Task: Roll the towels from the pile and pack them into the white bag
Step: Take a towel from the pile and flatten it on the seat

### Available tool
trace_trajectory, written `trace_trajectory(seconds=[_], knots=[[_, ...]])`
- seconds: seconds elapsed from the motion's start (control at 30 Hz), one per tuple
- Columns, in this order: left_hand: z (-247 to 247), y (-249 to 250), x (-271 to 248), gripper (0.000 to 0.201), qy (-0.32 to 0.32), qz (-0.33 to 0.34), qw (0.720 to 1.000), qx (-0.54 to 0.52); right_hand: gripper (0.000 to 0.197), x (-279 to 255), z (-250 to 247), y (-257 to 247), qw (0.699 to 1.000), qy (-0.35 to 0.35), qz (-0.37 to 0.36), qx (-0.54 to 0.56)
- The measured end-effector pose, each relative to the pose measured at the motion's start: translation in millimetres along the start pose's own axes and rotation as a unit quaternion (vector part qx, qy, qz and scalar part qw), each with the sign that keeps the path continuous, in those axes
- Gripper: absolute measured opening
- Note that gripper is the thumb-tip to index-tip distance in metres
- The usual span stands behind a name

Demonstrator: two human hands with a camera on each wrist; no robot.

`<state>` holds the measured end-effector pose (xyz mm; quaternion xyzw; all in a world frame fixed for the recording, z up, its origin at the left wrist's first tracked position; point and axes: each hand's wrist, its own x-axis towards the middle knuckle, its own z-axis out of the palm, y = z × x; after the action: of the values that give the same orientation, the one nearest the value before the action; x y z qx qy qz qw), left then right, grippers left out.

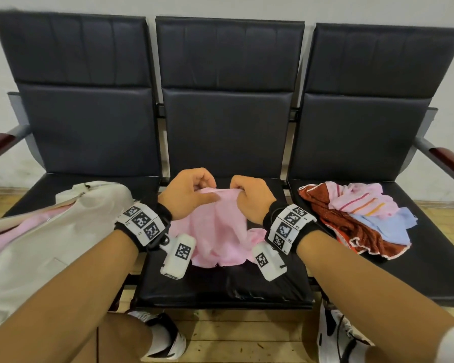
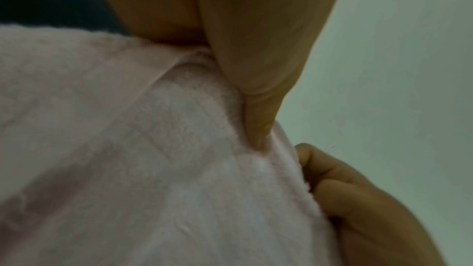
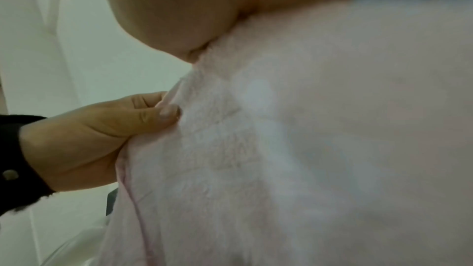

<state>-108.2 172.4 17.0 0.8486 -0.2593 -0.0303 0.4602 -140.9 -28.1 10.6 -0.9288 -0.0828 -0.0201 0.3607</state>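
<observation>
I see both hands at frame center, head view. Left hand [image 1: 188,191] pinches the far edge of the pink towel [image 1: 218,231], thumb on top; right hand [image 1: 252,196] grips the same edge w/ curled fingers, just beside it. Towel drapes down onto the middle seat [image 1: 220,286]. White bag [image 1: 63,224] lies lower left, w/ pink fabric showing inside. Towel pile [image 1: 359,218] sits center right on the right seat, well apart from my hands.
</observation>
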Motion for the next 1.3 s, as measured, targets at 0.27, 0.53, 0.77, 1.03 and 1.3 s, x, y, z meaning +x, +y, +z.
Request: trace_trajectory(seconds=[0.27,0.53,0.77,1.03,1.3], knots=[[-26.9,-22.9,-5.4,0.009,-0.021,-0.017,0.986,0.166,0.009,-4.4,-24.3,1.7,0.995,-0.042,-0.066,-0.064],[-64.6,-35.2,-18.5,0.017,-0.004,-0.087,0.963,0.254,0.015,-6.6,-64.0,29.5,0.986,-0.011,-0.046,-0.159],[-88.6,-35.0,-26.2,0.022,0.022,-0.13,0.965,0.226,0.011,-15.2,-92.7,39.3,0.967,-0.054,0.056,-0.242],[-67.6,-53.5,1.6,0.02,0.032,-0.191,0.959,0.207,0.01,-1.7,-85.9,67.8,0.98,-0.02,0.108,-0.166],[-69.9,-42.9,50.8,0.019,0.242,-0.176,0.952,0.068,0.014,50.4,-82.0,67.7,0.952,0.095,0.205,0.207]])
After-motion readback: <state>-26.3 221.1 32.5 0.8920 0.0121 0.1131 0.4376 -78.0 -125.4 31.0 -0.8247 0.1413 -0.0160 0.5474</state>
